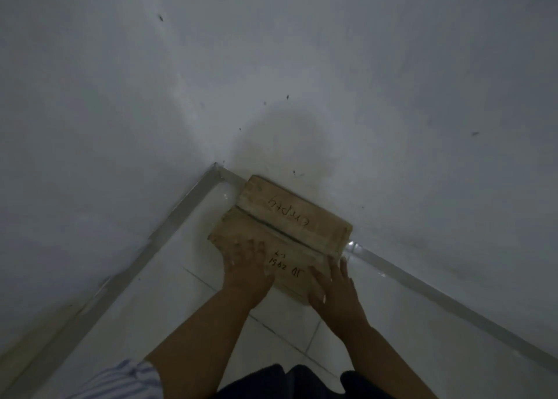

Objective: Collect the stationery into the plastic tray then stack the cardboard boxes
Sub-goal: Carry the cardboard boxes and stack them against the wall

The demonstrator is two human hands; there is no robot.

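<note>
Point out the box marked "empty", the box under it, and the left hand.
upper cardboard box [297, 214]: head view, on its written top face.
lower cardboard box [290, 267]: head view, near its lettering.
left hand [246, 265]: head view, back of hand.

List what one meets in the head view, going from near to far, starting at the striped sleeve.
Striped sleeve → left hand → cardboard box marked "JD 2951" → cardboard box marked "empty" → wall corner.

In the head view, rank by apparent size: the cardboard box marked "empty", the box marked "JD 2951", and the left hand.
1. "empty" box: largest visible area.
2. "JD 2951" box: close behind, but both hands cover part of it, so this ranking is unsure.
3. left hand: smallest, though nearer the camera.
</note>
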